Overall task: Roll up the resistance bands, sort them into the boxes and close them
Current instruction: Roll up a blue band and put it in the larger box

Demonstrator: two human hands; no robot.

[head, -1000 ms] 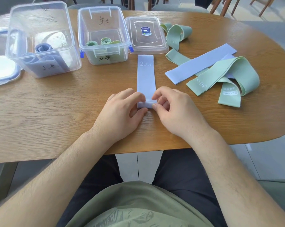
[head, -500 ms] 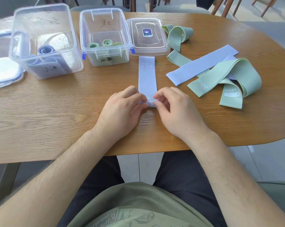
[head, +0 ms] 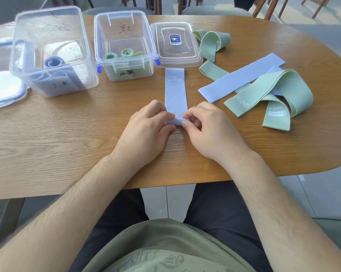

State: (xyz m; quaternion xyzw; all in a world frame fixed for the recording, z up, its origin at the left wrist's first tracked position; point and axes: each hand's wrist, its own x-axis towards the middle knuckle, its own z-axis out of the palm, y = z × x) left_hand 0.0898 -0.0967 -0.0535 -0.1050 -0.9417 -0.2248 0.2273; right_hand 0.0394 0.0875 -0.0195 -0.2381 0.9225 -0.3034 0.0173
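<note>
The left hand and right hand are resting low on the table, each pinching one end of the roll at the near end of the purple band. The band is lying flat, stretching toward the boxes — looking light, soft and springy, so it is probably needing a firm pinch at the roll's edges.

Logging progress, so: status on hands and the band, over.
Left hand, right hand both pinch near end of purple 20 LB band. Small roll formed, rest flat. Lid just beyond far end, nothing on band.
</note>
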